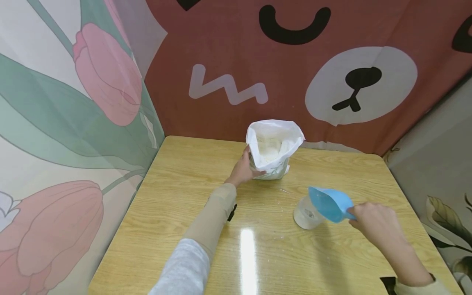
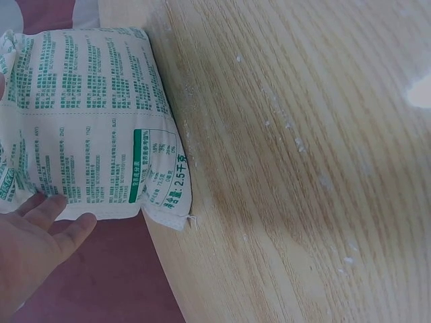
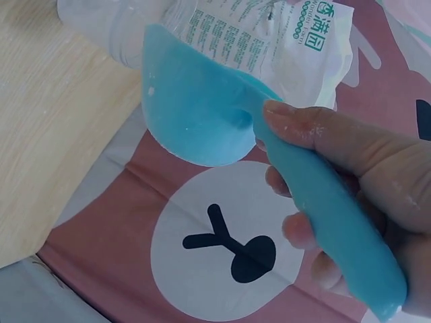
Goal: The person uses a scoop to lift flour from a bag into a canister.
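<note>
1. Floral cloth point(image 1: 107, 73): wall hanging; pink tulips, green leaves.
2. Table point(image 1: 177, 196): glossy, wood-grained; scattered white specks point(image 2: 296, 138), clearest in my left-wrist view.
3. My left hand point(image 1: 243, 169): grips the left side of the white bag point(image 1: 273, 171), thumb on its front, fingers apart.
4. The white bag: soft, creased, upright near the table's far edge, mouth gaping. Only the head view shows the pale powder point(image 1: 270, 150) inside. Green print: "2.5千克" reads in the left-wrist view; "香满园" and "Wonder Farm" in the right-wrist view.
5. Clear tub point(image 1: 305, 219): round, smooth, upright on the table, nearer me than the white bag and to its right. Contents: cannot tell.
6. Blue scoop point(image 1: 333, 203): smooth, rounded bowl, held up at the clear tub's right side; whether they touch, I cannot tell. The right-wrist view adds the long handle, which my grip hides from the head view.
7. My right hand point(image 1: 377, 223): fingers clamped round the handle, thumb laid along it, white dust on the skin.
</note>
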